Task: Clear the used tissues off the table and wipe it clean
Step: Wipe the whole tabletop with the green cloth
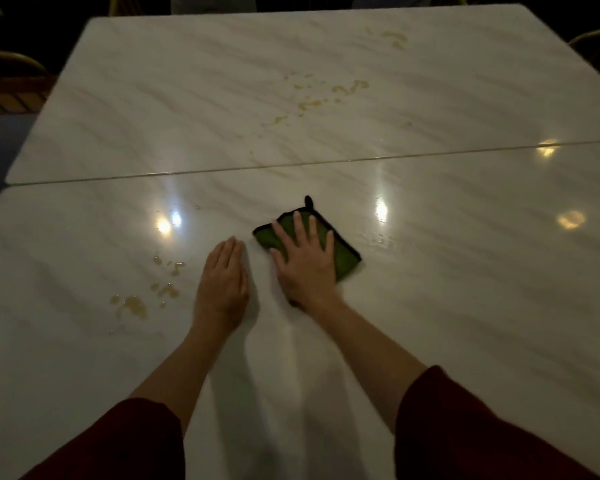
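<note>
The table (447, 278), white marble-patterned, carries a folded green cloth (344, 255) near its middle. The right hand (305, 263) presses flat on the cloth, fingers straight and spread. Just beside it, the left hand (222, 284) lies flat on the bare tabletop, fingers straight and together. Yellowish spills (134, 304) lie left of the left hand.

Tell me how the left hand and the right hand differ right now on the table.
The left hand lies on the bare table, fingers together; the right hand presses on the green cloth, fingers spread. The right hand reaches further across the table than the left hand. The left hand is nearer the yellowish spill at the near left than the right hand. Both are flat, palm down, gripping nothing.
</note>
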